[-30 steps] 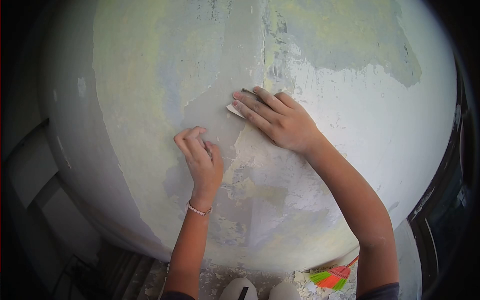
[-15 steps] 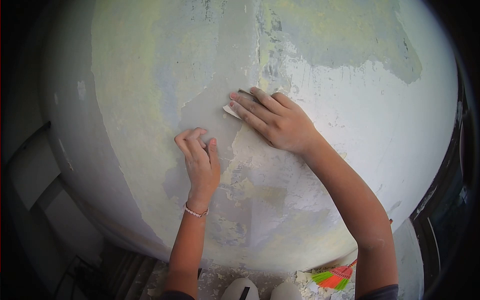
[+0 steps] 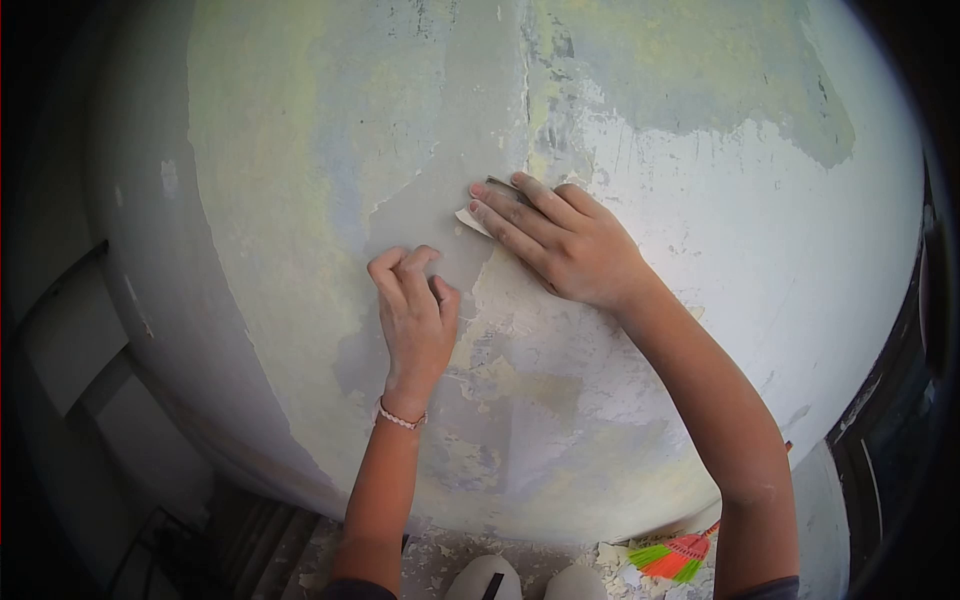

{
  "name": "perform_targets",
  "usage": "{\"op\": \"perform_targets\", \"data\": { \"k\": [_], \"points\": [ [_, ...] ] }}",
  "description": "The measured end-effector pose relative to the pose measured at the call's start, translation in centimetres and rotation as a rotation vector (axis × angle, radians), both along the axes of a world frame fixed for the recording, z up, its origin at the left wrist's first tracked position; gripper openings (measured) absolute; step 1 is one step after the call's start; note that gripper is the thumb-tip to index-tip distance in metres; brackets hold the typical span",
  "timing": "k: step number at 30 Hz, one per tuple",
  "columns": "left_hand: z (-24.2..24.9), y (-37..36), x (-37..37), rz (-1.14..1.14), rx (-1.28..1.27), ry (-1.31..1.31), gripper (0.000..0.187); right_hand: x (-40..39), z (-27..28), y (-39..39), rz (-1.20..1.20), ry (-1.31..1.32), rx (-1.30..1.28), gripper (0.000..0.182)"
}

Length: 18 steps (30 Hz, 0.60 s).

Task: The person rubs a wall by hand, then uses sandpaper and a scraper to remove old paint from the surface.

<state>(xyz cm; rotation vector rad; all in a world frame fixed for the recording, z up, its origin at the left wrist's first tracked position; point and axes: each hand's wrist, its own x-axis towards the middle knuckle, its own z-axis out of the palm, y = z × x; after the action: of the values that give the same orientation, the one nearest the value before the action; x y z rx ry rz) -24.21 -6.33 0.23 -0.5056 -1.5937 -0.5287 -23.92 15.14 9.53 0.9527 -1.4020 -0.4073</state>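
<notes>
My right hand (image 3: pixel 560 240) lies against the patchy wall (image 3: pixel 690 220), its fingers pressed over a thin flat piece (image 3: pixel 472 222). That piece is off-white at its lower left corner and dark grey along its top edge; my fingers hide most of it, so I cannot tell its kind. Lower and to the left, my left hand (image 3: pixel 412 310) is held up to a grey patch of the wall with loosely bent fingers. A gap shows between thumb and forefinger, with nothing in it. A braided bracelet (image 3: pixel 400 416) circles the left wrist.
Peeling paint and a vertical crack (image 3: pixel 526 80) mark the wall. A green and orange broom (image 3: pixel 672 556) lies at the bottom right among paint flakes on the floor (image 3: pixel 445 548). Dark steps (image 3: pixel 265 550) are at lower left, and a dark frame (image 3: pixel 865 440) stands at right.
My left hand has shifted slightly right and upward, its thumb bending in more. The right hand keeps its place on the wall; the whole view has slid a little.
</notes>
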Motion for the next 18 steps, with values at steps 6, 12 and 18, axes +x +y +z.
{"op": "perform_targets", "data": {
  "k": [6, 12, 18],
  "points": [
    [-1.1, -1.1, -0.4, 0.101, 0.186, 0.05, 0.029, 0.0, -0.2, 0.1, -0.013, 0.003, 0.018, 0.044],
    [-3.4, -2.1, -0.3, 0.124, 0.097, 0.133, 0.028, 0.0, -0.2, 0.0, 0.019, 0.02, 0.004, 0.044],
    [-3.3, -3.0, -0.7, 0.187, -0.056, 0.171, 0.04, -0.2, -0.2, 0.0, 0.005, 0.015, -0.005, 0.044]
  ]
}}
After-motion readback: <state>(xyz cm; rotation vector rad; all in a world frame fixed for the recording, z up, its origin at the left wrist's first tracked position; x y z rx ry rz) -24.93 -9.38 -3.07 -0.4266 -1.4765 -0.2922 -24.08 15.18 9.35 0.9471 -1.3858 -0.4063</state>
